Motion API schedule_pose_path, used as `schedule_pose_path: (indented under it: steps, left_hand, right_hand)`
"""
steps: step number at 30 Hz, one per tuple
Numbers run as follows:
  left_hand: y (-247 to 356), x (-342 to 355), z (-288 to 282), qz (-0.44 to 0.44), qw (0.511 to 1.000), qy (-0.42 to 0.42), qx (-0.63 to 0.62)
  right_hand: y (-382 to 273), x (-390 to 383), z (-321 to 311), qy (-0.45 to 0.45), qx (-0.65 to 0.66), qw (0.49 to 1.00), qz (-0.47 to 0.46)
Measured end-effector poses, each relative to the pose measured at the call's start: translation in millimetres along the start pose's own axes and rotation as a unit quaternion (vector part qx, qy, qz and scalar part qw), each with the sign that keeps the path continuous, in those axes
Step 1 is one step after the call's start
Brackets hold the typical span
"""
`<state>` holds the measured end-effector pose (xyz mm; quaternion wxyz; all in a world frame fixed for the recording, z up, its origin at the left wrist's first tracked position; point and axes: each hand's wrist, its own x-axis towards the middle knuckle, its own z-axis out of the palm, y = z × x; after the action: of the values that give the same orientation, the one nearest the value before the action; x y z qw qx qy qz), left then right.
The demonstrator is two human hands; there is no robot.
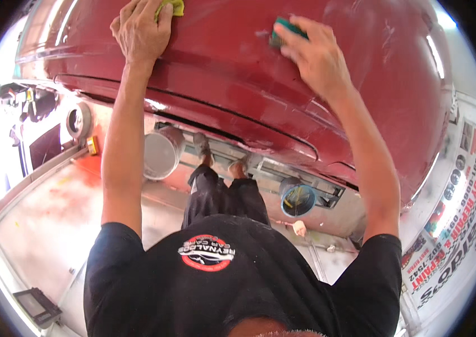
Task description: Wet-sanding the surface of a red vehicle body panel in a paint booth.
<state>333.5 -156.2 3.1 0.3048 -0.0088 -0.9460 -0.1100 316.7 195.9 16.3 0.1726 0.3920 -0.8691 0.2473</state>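
Observation:
Both my arms reach forward over a glossy dark red car body panel [232, 45]. At the upper left, my left hand [142, 31] is closed on a yellow-green cloth [174, 7] that lies against the panel; the picture's top edge cuts part of it off. To the right, my right hand [316, 53] grips a small dark green sanding block [289, 31] between thumb and fingers, its face against the red surface. Pale wet-looking smears show on the panel around the block.
Below the car stand a whitish bucket [162, 153] and a blue-rimmed bucket [298, 200]. A work lamp [37, 306] sits at the lower left, a tape-like roll [79, 120] at the left. A printed banner [454, 213] hangs at the right.

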Motion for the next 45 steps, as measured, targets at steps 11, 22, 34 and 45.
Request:
schedule_pose_path:
  steps: [11, 22, 34, 45]
  left_hand:
    - [58, 44, 45, 0.050, 0.991, -0.075, 0.095]
    - [61, 116, 98, 0.032, 0.996, -0.074, 0.046]
    - [81, 123, 90, 0.015, 0.995, -0.098, -0.022]
    - [82, 119, 75, 0.002, 0.990, -0.131, -0.046]
  right_hand:
    - [52, 26, 10, 0.012, -0.058, 0.995, 0.087]
    - [-19, -24, 5, 0.003, -0.070, 0.993, 0.096]
    - [144, 107, 15, 0.023, -0.122, 0.980, 0.157]
    - [370, 241, 28, 0.019, -0.200, 0.956, 0.216]
